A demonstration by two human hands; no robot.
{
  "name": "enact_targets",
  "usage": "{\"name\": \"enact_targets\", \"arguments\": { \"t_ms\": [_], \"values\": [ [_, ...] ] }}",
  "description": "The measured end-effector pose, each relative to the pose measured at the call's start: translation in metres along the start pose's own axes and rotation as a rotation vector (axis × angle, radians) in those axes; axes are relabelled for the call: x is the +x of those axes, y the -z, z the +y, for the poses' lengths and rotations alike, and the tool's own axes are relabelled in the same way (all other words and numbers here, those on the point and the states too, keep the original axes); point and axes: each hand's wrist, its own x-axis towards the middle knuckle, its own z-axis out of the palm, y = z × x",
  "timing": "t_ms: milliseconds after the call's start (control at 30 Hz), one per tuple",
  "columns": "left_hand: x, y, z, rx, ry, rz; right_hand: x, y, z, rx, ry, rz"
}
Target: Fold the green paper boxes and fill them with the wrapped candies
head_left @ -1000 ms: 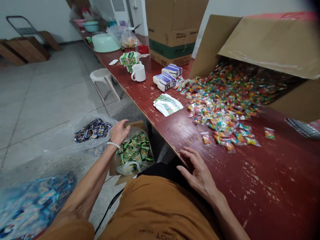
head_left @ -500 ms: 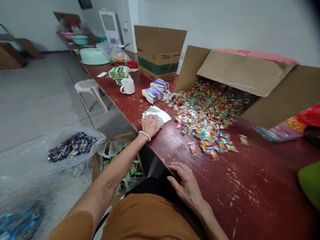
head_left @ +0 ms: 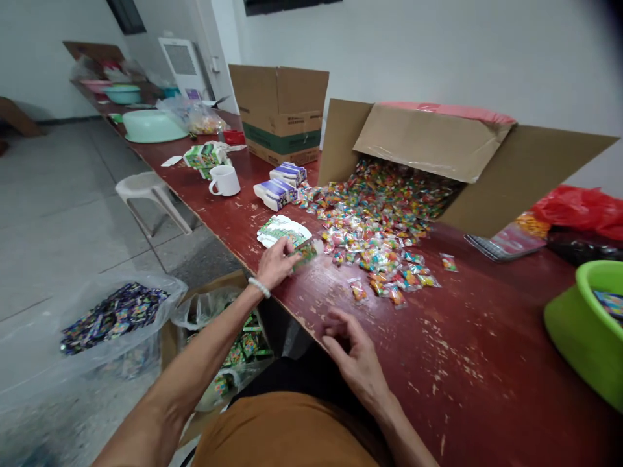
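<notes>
My left hand (head_left: 275, 264), with a beaded bracelet at the wrist, grips a small flat green carton (head_left: 307, 253) that is blurred by motion. Just behind it, a fanned stack of flat white-and-green cartons (head_left: 281, 229) lies on the table. At the table's front edge my right hand (head_left: 354, 353) hovers with thumb and fingers apart and curved, holding nothing. Beyond both hands spreads a heap of small clear candy packets (head_left: 374, 237), filled with colourful sweets.
The candy spills from a tipped cardboard box (head_left: 418, 143). Purple-and-white cartons (head_left: 276, 194), a white mug (head_left: 225, 181) and an upright cardboard box (head_left: 285, 123) stand farther back. A green basin (head_left: 579, 324) sits at right. Bags of packets (head_left: 117, 318) lie at floor level left.
My left hand has lifted a green carton off the stack and drawn it slightly toward me. My right hand has come off the table edge. The view has turned right.
</notes>
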Motion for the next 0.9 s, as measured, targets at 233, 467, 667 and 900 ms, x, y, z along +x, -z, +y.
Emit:
{"name": "enact_targets", "arguments": {
  "t_ms": [233, 467, 667, 900],
  "values": [
    [-0.111, 0.002, 0.032, -1.005, 0.213, -0.726, 0.010, 0.016, -0.021, 0.381, -0.146, 0.128],
    [-0.124, -0.003, 0.045, -1.303, 0.225, -1.359, 0.007, 0.020, -0.057, 0.336, -0.092, -0.239],
    [-0.126, -0.012, 0.042, -1.391, 0.247, -1.239, 0.004, 0.019, -0.057, 0.439, -0.116, -0.246],
    [-0.129, -0.007, 0.051, -1.362, 0.256, -1.140, 0.002, 0.017, -0.059, 0.479, -0.092, -0.237]
  ]
}}
